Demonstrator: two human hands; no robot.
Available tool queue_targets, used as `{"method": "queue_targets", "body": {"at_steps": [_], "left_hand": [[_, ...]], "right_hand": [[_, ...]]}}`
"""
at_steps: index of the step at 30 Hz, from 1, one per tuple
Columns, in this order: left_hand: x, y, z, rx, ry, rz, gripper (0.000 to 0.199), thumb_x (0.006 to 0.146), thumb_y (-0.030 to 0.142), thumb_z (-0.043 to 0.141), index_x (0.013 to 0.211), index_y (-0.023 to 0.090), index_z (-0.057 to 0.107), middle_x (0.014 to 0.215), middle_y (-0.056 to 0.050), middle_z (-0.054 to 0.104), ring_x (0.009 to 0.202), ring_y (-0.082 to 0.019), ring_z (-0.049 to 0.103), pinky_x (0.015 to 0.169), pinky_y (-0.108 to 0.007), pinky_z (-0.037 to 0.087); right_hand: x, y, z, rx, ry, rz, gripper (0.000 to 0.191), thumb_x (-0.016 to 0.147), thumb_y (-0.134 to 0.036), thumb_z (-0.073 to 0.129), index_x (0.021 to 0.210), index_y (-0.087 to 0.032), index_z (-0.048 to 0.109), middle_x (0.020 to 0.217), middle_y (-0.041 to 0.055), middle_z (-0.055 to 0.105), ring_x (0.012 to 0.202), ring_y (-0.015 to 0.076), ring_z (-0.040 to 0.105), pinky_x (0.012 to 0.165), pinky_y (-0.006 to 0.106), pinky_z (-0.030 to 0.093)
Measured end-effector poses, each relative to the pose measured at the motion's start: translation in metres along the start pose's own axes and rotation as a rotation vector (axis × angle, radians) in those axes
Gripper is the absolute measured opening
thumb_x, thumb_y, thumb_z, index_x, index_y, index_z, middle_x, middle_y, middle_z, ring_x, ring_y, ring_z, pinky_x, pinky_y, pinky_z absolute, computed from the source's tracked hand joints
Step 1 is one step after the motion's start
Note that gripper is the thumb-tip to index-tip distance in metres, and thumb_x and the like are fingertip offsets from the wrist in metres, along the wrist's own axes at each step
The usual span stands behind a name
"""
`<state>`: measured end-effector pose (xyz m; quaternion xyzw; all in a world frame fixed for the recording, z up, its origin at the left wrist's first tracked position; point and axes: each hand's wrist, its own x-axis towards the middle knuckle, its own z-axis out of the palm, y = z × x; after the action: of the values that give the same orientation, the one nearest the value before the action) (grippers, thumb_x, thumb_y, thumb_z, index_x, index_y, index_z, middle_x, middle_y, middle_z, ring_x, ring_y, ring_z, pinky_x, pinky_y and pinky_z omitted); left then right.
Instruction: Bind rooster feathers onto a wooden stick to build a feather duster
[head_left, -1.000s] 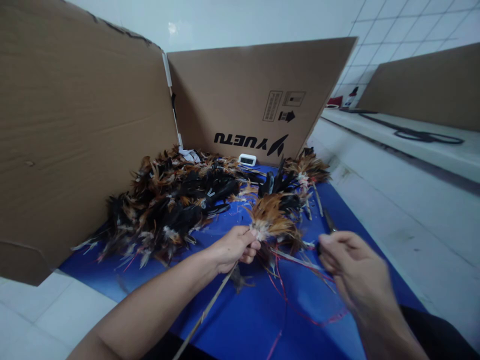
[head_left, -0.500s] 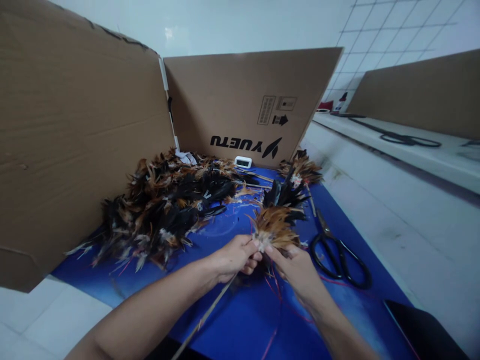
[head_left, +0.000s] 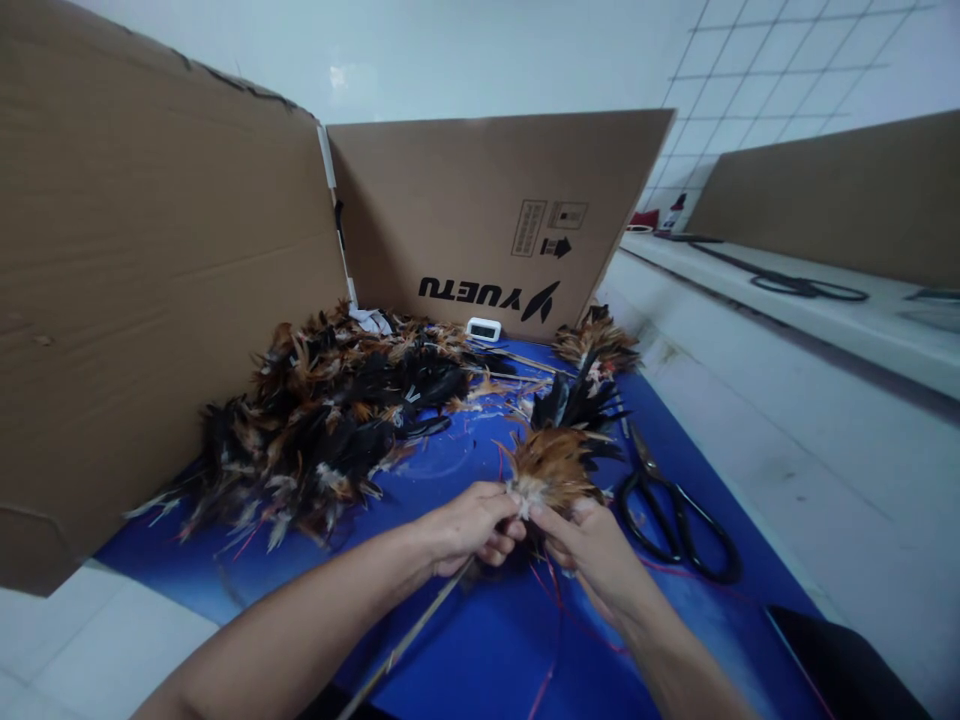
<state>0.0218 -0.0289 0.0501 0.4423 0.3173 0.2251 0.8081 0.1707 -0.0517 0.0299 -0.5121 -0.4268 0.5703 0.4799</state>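
Observation:
Both my hands meet at the base of a feather duster (head_left: 551, 465) with brown feathers near me and black ones at its far end. My left hand (head_left: 480, 522) is closed round its thin stick (head_left: 420, 625), which runs down toward me. With thumb and fingers, my right hand (head_left: 581, 535) pinches the pale feather roots on the right side. Red string (head_left: 556, 600) hangs below the hands and trails over the blue tabletop (head_left: 487, 650). To the right of my right hand lie black-handled scissors (head_left: 675, 510).
A large heap of black and brown feathers (head_left: 330, 420) covers the left of the table. Cardboard panels (head_left: 480, 200) stand at the left and back. A small white digital display (head_left: 484, 330) and another feather bundle (head_left: 598, 345) sit behind. A dark flat object (head_left: 844, 660) lies front right.
The view has shifted slightly. My hands stay at the base of the feathers, with almost the same grip.

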Motion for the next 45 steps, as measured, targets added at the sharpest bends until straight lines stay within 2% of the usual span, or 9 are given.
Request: {"method": "queue_targets", "body": {"at_steps": [11,19,28,36,40,45], "left_hand": [[0.0008,-0.0002,0.0041,-0.004,0.066,-0.026,0.027,0.073,0.041,0.049,0.074,0.016,0.040,0.056,0.007,0.034,0.038,0.000,0.018,0.038,-0.016,0.009],[-0.0021,-0.0012,0.0025,0.052,0.038,-0.004,0.039,0.071,0.052,0.052,0.076,0.016,0.039,0.059,0.008,0.032,0.040,0.001,0.020,0.039,-0.015,0.011],[0.0024,-0.0073,0.0016,0.133,0.143,-0.045,0.039,0.072,0.054,0.049,0.077,0.016,0.039,0.059,0.007,0.034,0.040,0.000,0.025,0.038,-0.015,0.016],[0.0020,-0.0060,0.0006,0.128,0.095,-0.028,0.038,0.073,0.052,0.049,0.076,0.016,0.039,0.058,0.008,0.031,0.041,0.000,0.023,0.039,-0.016,0.014],[0.0026,-0.0074,0.0007,0.174,0.118,-0.037,0.039,0.074,0.054,0.047,0.075,0.016,0.039,0.058,0.008,0.031,0.040,0.000,0.023,0.039,-0.015,0.015],[0.0000,-0.0089,0.0038,0.189,0.040,-0.047,0.042,0.072,0.058,0.047,0.076,0.016,0.040,0.056,0.009,0.028,0.041,-0.001,0.023,0.040,-0.016,0.017]], "right_hand": [[0.0000,0.0041,-0.0009,0.030,-0.037,-0.005,0.029,0.065,-0.035,0.068,0.074,-0.015,0.050,0.047,-0.0098,0.030,0.041,0.0028,0.017,0.037,0.020,0.013],[-0.0001,0.0045,-0.0004,0.035,-0.049,0.014,0.031,0.064,-0.037,0.069,0.069,-0.017,0.046,0.046,-0.0103,0.028,0.040,0.0031,0.017,0.037,0.019,0.012],[-0.0017,0.0029,0.0002,0.069,-0.104,0.081,0.032,0.066,-0.035,0.067,0.064,-0.018,0.040,0.046,-0.0116,0.022,0.041,0.0029,0.013,0.038,0.020,0.010],[-0.0054,-0.0015,-0.0048,0.073,-0.229,0.075,0.032,0.070,-0.033,0.063,0.057,-0.017,0.038,0.046,-0.0102,0.022,0.042,0.0033,0.014,0.041,0.021,0.012],[-0.0064,-0.0033,-0.0031,0.046,-0.203,0.065,0.031,0.068,-0.036,0.066,0.063,-0.017,0.042,0.047,-0.0102,0.022,0.042,0.0035,0.015,0.040,0.021,0.011],[-0.0026,0.0023,-0.0017,0.086,-0.153,0.079,0.033,0.066,-0.041,0.067,0.067,-0.016,0.046,0.049,-0.0099,0.026,0.041,0.0024,0.015,0.038,0.019,0.012]]}}
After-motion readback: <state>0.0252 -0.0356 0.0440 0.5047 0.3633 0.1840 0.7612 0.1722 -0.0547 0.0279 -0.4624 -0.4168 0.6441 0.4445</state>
